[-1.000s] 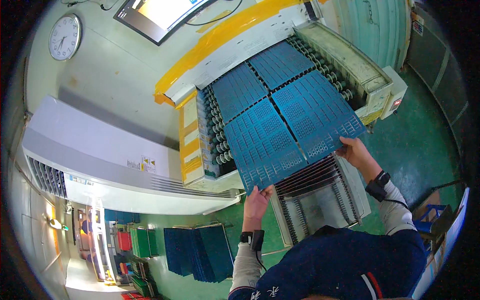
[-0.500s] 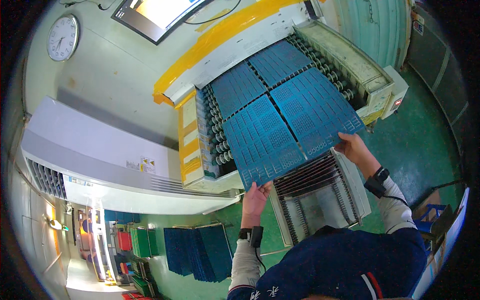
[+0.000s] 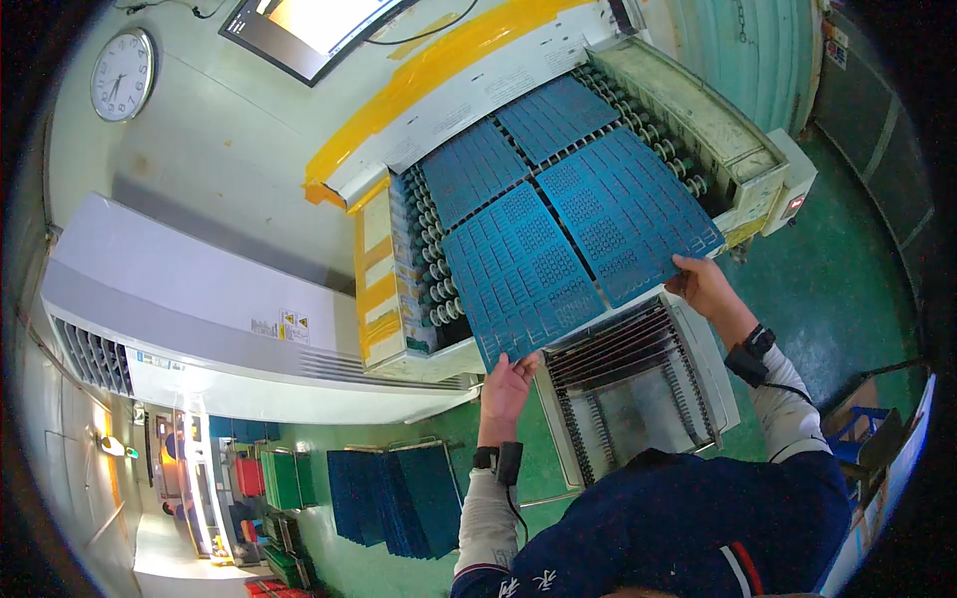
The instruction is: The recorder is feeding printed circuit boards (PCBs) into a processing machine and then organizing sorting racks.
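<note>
Four flat blue circuit board panels lie in two rows on a roller conveyor. My left hand (image 3: 506, 394) holds the near edge of the near-left panel (image 3: 523, 264) by its left corner. Part of its grip is hidden at the edge. At the near-right panel (image 3: 628, 214), my right hand (image 3: 703, 286) pinches the near right corner, thumb on top and the other fingers mostly out of sight beneath. The near edges of both panels reach past the conveyor's end. Behind them, a far-left panel (image 3: 474, 171) and a far-right panel (image 3: 555, 118) rest on the rollers (image 3: 439, 284).
Below the panels stands a slotted rack (image 3: 638, 399). A white machine housing (image 3: 249, 309) flanks the left, and the conveyor's side rail (image 3: 698, 110) bounds the right. Dark blue panels (image 3: 394, 498) hang in a rack at lower left. A screen (image 3: 309, 35) is above.
The near panels sit very slightly farther back, and both hands have shifted a little the same way. The hands keep their places at the edges.
</note>
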A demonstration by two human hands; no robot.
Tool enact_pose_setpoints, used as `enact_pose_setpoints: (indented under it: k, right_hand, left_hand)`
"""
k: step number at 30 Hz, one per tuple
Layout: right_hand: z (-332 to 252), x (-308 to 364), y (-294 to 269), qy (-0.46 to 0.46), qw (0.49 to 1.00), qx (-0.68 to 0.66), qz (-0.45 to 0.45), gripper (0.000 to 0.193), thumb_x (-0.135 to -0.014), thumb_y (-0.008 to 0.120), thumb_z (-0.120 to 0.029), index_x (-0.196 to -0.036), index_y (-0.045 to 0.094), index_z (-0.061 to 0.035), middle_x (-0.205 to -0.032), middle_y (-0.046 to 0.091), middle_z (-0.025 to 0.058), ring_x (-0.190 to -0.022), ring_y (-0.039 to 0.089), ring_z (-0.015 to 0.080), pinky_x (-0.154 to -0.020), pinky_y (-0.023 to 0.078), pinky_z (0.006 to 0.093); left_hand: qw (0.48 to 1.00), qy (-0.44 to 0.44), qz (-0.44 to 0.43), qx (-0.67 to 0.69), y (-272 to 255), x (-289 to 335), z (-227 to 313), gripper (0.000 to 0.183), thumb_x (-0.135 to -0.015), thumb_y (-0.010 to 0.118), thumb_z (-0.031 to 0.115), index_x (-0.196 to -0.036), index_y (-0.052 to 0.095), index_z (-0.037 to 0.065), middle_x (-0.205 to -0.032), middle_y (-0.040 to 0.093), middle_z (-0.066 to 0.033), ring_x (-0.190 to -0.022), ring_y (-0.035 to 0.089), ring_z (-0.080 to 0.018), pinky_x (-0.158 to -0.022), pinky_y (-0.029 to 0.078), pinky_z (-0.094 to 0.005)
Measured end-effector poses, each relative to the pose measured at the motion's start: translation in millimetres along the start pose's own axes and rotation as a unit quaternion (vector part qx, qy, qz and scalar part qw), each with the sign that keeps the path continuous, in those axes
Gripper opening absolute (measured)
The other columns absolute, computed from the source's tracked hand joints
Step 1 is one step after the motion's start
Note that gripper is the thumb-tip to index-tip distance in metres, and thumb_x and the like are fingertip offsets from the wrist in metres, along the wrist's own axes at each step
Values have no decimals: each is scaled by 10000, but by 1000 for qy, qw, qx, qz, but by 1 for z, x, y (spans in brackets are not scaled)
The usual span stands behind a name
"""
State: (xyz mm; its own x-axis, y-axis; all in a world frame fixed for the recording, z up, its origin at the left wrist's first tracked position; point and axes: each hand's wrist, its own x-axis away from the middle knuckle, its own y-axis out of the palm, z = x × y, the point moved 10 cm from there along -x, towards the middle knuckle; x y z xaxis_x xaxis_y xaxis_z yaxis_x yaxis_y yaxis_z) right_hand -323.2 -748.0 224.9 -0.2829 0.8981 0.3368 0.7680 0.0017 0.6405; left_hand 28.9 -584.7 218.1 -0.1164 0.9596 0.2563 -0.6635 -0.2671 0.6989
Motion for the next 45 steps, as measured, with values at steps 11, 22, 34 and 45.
enact_pose_setpoints:
  k: [11, 22, 34, 45]
  right_hand:
    - [-3, -8, -3, 24, 999, 35, 9, 252, -867, 627, -247, -1005, 568, -45, -825, 664, 100, -689, 674, 246, -606, 537, 352]
    - [79, 15, 7, 126, 941, 284, -133, 442, -852, 644, -427, -1047, 612, -32, -949, 657, 90, -818, 636, 182, -718, 513, 310]
    - [192, 37, 12, -81, 623, 738, -248, 376, -766, 678, -291, -1068, 642, -71, -1143, 592, 119, -1119, 509, 319, -931, 430, 426]
    - [238, 28, 3, -133, 501, 790, -327, 396, -713, 686, -176, -1082, 613, -53, -1119, 547, 180, -1058, 491, 384, -892, 414, 488]
  left_hand:
    - [1000, 4, 20, -4, -2, -7, 2, 308, -943, 527, 265, -1159, 514, 46, -1148, 599, -148, -1030, 603, -292, -891, 488, -418]
    - [998, -23, 60, -27, -49, 46, -40, 470, -940, 531, 312, -1324, 423, 64, -1211, 537, -135, -1051, 563, -265, -917, 465, -380]
    - [960, -108, 258, 13, -170, 176, -161, 447, -943, 542, 247, -1277, 420, -23, -1186, 548, -184, -1045, 586, -327, -873, 497, -388]
    - [924, -174, 333, -75, -213, 219, -204, 385, -886, 607, 210, -1199, 511, 8, -921, 626, -94, -775, 643, -194, -621, 516, -321]
